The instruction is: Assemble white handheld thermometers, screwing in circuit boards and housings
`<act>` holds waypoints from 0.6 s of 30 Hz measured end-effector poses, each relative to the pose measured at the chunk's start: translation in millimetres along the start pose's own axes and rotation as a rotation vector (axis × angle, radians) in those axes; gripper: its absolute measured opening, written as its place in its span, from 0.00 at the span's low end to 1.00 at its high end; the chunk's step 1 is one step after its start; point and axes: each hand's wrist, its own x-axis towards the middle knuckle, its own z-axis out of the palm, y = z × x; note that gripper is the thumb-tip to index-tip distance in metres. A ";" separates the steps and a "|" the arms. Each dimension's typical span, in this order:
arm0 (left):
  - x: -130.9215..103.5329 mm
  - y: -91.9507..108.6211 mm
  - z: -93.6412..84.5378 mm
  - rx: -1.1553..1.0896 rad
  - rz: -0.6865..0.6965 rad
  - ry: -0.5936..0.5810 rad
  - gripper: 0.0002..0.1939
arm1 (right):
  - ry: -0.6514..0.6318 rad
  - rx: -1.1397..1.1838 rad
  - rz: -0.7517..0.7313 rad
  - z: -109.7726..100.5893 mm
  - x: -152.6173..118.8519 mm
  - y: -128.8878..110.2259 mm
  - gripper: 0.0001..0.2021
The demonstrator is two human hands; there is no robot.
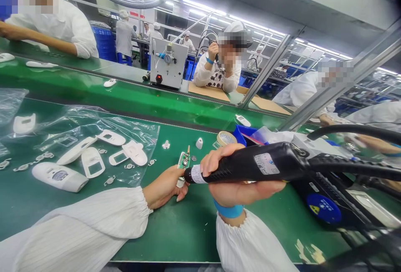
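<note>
My left hand (166, 188) has its fingers closed on a small green circuit board (184, 161) with a white part beneath it. In my right hand (241, 180) lies a black electric screwdriver (250, 163), held nearly level, its tip end pointing left at the board. The tip itself is hidden behind my left fingers. Just beyond the board are a small round metal part (194, 158), a white cone-shaped cap (199, 142) and a small white piece (166, 144). A blue band circles my right wrist.
White housings (93, 162) and small clips lie on and beside a clear plastic bag at left. A black box (332, 197) with cables stands at right, near a round tub (227, 138). Beyond runs a green conveyor (134, 96); several people sit past it.
</note>
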 end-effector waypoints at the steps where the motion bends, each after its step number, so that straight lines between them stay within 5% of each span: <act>1: 0.0 0.1 0.5 -0.002 0.001 0.004 0.05 | 0.000 0.002 -0.001 0.3 -0.1 0.2 0.28; 13: 1.6 2.1 -0.8 -0.047 0.008 -0.020 0.05 | 0.035 0.009 -0.012 0.4 -3.2 2.3 0.28; 18: 2.1 5.1 -4.2 -0.064 -0.036 -0.054 0.05 | 0.168 -0.129 -0.119 -1.6 2.6 -32.6 0.31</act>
